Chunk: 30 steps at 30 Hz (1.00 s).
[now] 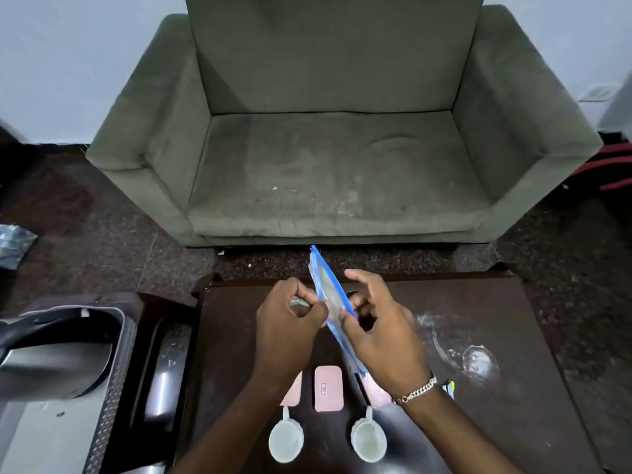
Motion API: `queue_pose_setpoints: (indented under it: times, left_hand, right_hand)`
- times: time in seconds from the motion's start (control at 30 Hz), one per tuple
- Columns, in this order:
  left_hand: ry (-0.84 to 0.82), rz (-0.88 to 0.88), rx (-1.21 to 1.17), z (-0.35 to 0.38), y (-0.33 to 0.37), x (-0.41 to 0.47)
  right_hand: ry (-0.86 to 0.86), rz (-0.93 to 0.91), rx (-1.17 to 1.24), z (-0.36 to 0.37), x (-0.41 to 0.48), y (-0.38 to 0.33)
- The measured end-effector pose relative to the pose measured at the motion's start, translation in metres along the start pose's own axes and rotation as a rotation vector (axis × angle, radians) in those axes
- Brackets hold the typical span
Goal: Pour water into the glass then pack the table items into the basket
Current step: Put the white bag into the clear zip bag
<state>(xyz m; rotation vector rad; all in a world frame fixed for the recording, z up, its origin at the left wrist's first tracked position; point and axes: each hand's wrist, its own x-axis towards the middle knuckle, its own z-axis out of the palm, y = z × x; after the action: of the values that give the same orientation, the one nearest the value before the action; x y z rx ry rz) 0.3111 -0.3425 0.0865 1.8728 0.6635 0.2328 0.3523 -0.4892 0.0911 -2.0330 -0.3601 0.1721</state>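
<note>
Both my hands hold a clear plastic water sachet (325, 285) with blue edges, tilted upright over the dark table (478, 422). My left hand (290, 323) pinches its left side and my right hand (379, 336) grips its right side. A glass (300, 302) sits right behind my left fingers, mostly hidden. Nearer to me lie three pink packets (328, 388) in a row, the outer two partly covered by my forearms. Two white cups (286, 443) (368, 441) with handles stand at the near edge. The dark basket (113, 371) stands at the left.
A green armchair (328, 148) faces the table from the far side. A clear crumpled plastic bag (478, 360) lies on the table's right part. A blue-grey packet (13, 244) lies on the floor at far left. The floor is dark speckled stone.
</note>
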Motion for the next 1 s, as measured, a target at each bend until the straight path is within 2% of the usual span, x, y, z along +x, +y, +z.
queue_pose_setpoints:
  times: [0.13, 0.23, 0.3, 0.37, 0.4, 0.43, 0.57, 0.6, 0.7, 0.83, 0.93, 1.0]
  left_hand:
    - [0.102, 0.157, 0.143, -0.011, -0.002, 0.002]
    - [0.095, 0.169, 0.186, -0.020, -0.005, 0.004]
    - [0.083, 0.211, 0.223, -0.021, -0.004, 0.003]
    - [0.058, 0.310, 0.282, -0.018, -0.001, -0.001]
    - [0.032, 0.349, 0.314, -0.016, 0.000, -0.003]
    - [-0.007, 0.370, 0.344, -0.014, 0.001, -0.007]
    - [-0.118, 0.437, 0.396, -0.005, 0.013, -0.022]
    - [-0.132, 0.464, 0.398, -0.004, 0.018, -0.026]
    - [-0.178, 0.558, 0.421, -0.001, 0.027, -0.036]
    - [-0.240, 0.563, 0.460, -0.004, 0.029, -0.047]
    - [-0.280, 0.569, 0.464, -0.003, 0.030, -0.050]
    - [-0.275, 0.563, 0.443, -0.004, 0.030, -0.053]
  right_hand:
    - [0.109, -0.136, -0.108, -0.011, 0.005, 0.003]
    - [0.070, -0.226, -0.321, -0.020, 0.006, 0.006]
    - [-0.057, -0.107, -0.562, -0.022, 0.007, -0.002]
    - [-0.188, 0.088, -0.828, -0.019, 0.008, -0.012]
    - [-0.214, 0.169, -0.868, -0.016, 0.009, -0.017]
    - [-0.221, 0.234, -0.825, -0.014, 0.011, -0.021]
    - [-0.307, 0.438, -0.254, -0.007, 0.021, -0.030]
    - [-0.285, 0.437, -0.187, -0.003, 0.022, -0.030]
    - [-0.189, 0.307, -0.293, 0.005, 0.033, -0.021]
    - [-0.327, 0.182, -0.406, 0.018, 0.037, -0.008]
    - [-0.365, 0.263, -0.435, 0.015, 0.044, -0.015]
    - [-0.307, 0.369, -0.378, 0.025, 0.040, -0.023]
